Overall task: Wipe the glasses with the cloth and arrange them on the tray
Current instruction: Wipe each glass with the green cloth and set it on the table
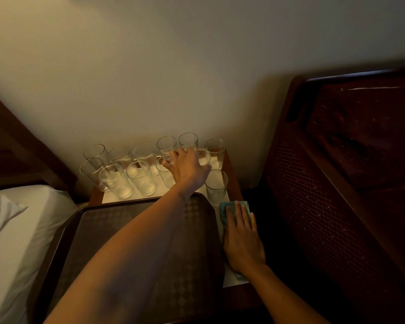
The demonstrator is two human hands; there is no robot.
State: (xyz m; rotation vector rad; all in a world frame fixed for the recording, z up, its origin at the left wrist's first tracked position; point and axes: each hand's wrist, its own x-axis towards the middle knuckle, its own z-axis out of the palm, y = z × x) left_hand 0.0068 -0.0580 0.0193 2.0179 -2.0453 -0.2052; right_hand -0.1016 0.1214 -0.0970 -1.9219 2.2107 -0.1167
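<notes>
Several clear tall glasses stand upright in a cluster at the back of a small bedside table. One glass stands apart at the right, near the cloth. My left hand reaches across the tray with its fingers spread, and the fingertips touch a glass in the middle of the cluster without closing round it. A dark brown patterned tray lies in front with nothing on it. My right hand lies flat on a teal cloth beside the tray's right edge.
A white pillow and bed sheet lie to the left, and the tray's left part overhangs them. A dark wooden headboard with a woven panel stands to the right. A plain wall rises directly behind the glasses.
</notes>
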